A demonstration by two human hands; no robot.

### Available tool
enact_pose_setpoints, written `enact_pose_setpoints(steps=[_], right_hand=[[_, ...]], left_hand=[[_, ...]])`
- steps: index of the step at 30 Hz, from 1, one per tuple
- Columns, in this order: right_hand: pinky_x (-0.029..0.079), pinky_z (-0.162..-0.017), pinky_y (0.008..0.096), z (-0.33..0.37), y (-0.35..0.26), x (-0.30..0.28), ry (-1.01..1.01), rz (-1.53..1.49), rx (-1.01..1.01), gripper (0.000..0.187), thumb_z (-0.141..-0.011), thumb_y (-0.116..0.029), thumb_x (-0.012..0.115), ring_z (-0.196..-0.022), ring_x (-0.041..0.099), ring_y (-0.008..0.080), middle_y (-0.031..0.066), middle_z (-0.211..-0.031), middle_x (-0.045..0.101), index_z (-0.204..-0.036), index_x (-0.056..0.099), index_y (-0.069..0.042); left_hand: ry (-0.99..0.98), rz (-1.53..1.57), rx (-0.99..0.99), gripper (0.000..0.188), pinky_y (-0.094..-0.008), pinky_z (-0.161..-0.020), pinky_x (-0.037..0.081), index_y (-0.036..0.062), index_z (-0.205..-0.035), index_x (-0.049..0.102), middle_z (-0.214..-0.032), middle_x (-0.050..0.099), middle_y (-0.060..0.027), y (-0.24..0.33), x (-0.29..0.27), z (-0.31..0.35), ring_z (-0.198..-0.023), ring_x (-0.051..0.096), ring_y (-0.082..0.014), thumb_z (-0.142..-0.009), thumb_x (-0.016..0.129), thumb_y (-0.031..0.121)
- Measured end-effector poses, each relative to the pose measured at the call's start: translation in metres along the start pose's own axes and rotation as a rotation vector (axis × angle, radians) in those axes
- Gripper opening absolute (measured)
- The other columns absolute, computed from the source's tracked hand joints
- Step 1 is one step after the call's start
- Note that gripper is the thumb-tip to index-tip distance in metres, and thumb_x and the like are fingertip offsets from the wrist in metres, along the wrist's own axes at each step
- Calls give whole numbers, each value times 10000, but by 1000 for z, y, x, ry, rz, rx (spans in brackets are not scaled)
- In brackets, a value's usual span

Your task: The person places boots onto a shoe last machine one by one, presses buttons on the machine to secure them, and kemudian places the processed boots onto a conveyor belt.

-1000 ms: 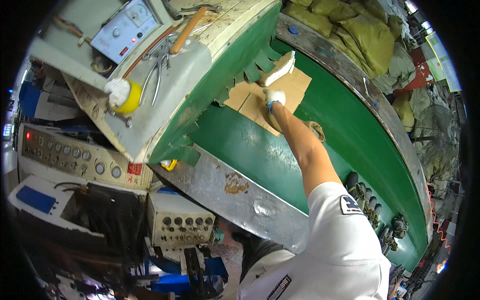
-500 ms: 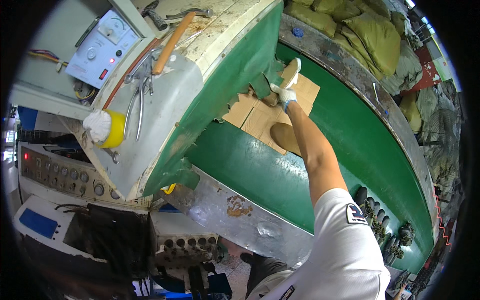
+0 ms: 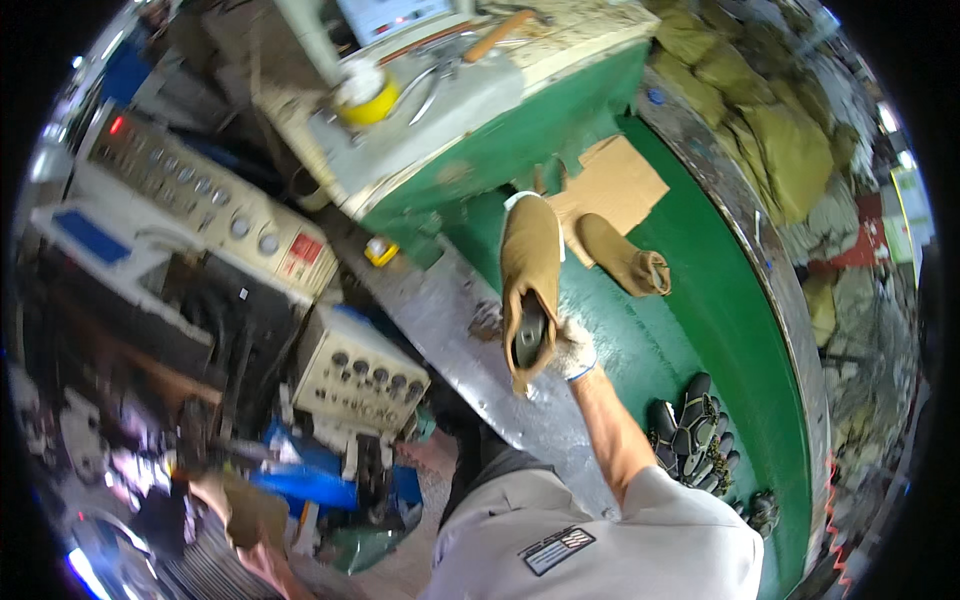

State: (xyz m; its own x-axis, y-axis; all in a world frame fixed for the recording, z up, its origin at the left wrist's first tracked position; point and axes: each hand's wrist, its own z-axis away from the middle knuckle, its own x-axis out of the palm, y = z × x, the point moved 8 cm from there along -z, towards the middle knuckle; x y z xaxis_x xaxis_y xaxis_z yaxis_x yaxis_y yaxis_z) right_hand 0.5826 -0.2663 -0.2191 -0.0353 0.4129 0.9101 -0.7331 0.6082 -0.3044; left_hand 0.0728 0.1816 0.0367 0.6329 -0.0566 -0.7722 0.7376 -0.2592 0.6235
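Note:
In its white glove, my right hand [image 3: 574, 350] grips a tan boot [image 3: 530, 245] near its open shaft. The boot is raised above the bench, toe pointing away, and a dark last [image 3: 530, 332] shows inside its opening. White edging is visible around the toe. A second tan boot [image 3: 612, 250] lies partly on the brown cardboard [image 3: 625, 180], its shaft toward the right. At the lower left, my left hand [image 3: 258, 556] is blurred against a tan boot-like piece [image 3: 252, 510], which it appears to hold; its fingers are not distinct.
Several dark lasts [image 3: 695, 430] rest on the green bench [image 3: 740, 330]. Tools and a yellow tape roll [image 3: 372, 103] sit on the raised ledge beyond. Control panels [image 3: 365, 375] stand to the left. Olive sacks [image 3: 780, 150] are piled beyond the bench's metal rim [image 3: 730, 190].
My right hand has lifted the boot off the cardboard and drawn it back toward me. The view has swung left, and my left arm with the tan piece has come into sight.

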Motion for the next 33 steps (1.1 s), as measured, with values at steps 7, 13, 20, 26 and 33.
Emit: enact_pose_setpoints(steps=[7,13,20,26,33], right_hand=[[501,-1033,444,33,206,140,47,-482,458,646,-958,-420,644,-1183,615,311,166,-1341,610,-1468,480,-59],[522,-997,382,59,303,234,-220,134,632,581,-964,-339,668,-1154,631,240,121,-1312,624,-1440,514,-44],[468,-1053,348,49,375,318,-330,676,450,662,-957,-272,685,-1253,561,215,111,-1427,550,-1513,437,-10],[450,-1066,324,31,434,339,-315,746,440,571,-1032,-212,595,-1265,544,188,108,-1431,546,-1520,414,23],[476,-1019,302,0,486,354,-271,591,387,551,-1019,-230,629,-1203,578,157,97,-1380,589,-1487,470,12]], left_hand=[[-444,224,-150,521,-348,-964,503,-39,-1314,594,-1169,666,-86,-29,-5,41,-1055,633,-211,-840,792,47],[-445,599,-252,502,-311,-1028,480,-95,-1388,536,-1318,652,-163,-36,17,34,-1186,628,-211,-982,687,158],[-420,1159,-463,576,-279,-860,570,-40,-1384,568,-1213,694,-117,-23,67,9,-1011,694,-168,-887,768,173],[-179,1256,-474,653,-282,-877,557,-48,-1414,528,-1188,695,-116,-69,51,-3,-1021,686,-165,-829,799,60],[-14,1322,-353,665,-332,-1000,515,-119,-1451,430,-1287,651,-196,-64,21,-41,-1142,651,-223,-864,733,-34]])
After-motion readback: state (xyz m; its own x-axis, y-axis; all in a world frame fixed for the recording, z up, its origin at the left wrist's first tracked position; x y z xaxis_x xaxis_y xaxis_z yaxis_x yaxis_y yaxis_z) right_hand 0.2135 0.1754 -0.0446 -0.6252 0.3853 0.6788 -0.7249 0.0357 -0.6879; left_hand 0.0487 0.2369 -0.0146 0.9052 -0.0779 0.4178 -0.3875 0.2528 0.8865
